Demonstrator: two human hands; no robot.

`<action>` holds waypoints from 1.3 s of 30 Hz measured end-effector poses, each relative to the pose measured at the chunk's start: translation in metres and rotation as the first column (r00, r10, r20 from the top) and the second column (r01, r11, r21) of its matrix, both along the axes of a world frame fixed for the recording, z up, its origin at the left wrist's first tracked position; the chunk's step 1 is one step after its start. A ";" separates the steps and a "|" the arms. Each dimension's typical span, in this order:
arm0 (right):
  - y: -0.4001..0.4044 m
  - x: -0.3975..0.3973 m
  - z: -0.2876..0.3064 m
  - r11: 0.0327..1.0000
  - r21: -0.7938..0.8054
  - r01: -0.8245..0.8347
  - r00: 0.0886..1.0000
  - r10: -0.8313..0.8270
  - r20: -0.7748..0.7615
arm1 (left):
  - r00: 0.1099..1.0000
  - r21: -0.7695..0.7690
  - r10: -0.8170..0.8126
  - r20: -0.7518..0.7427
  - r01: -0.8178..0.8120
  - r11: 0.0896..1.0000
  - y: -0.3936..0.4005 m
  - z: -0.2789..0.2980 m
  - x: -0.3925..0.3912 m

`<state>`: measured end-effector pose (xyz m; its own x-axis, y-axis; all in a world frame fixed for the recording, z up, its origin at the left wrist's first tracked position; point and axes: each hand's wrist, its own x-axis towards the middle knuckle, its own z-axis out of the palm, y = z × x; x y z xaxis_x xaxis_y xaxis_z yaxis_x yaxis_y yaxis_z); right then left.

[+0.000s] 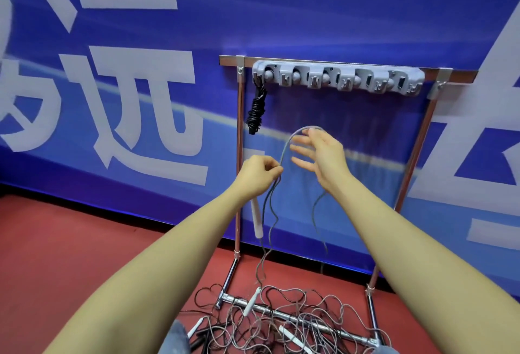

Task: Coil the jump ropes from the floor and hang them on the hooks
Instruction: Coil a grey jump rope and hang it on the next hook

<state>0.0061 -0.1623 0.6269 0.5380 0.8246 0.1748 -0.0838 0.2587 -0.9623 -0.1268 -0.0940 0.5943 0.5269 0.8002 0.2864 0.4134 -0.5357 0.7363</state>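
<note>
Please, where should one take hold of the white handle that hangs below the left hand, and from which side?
Grip the white handle around its middle, coming from the right. It hangs upright and slender just beside the rack's left post, which probably blocks the other side.

Sports hall or gym: red court flooring [70, 241], a blue banner wall [253, 16] with large white characters, a metal rack [239, 156] of hooks [337, 78], jump ropes [281, 320] tangled below.
</note>
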 end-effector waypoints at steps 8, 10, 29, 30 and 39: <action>-0.012 -0.013 -0.056 0.886 -0.439 -0.150 0.877 0.324 0.355 | 0.994 0.049 -0.024 0.107 0.019 0.999 -0.001 0.053 0.018; -0.011 -0.018 -0.055 0.890 -0.424 -0.164 0.877 0.329 0.349 | 0.987 0.041 -0.032 0.156 0.026 0.999 -0.001 0.063 0.021; -0.009 0.003 0.003 0.998 0.064 -0.014 0.991 0.023 -0.134 | 0.995 -0.155 -0.056 0.079 0.068 0.986 -0.012 -0.017 0.014; -0.008 0.004 0.001 0.998 0.054 -0.008 0.992 0.015 -0.123 | 0.996 -0.131 -0.032 0.084 0.043 0.990 -0.011 -0.013 0.014; -0.012 -0.008 -0.059 0.898 -0.418 -0.139 0.907 0.285 0.311 | 0.988 -0.049 0.007 0.155 0.001 0.999 0.012 0.036 0.014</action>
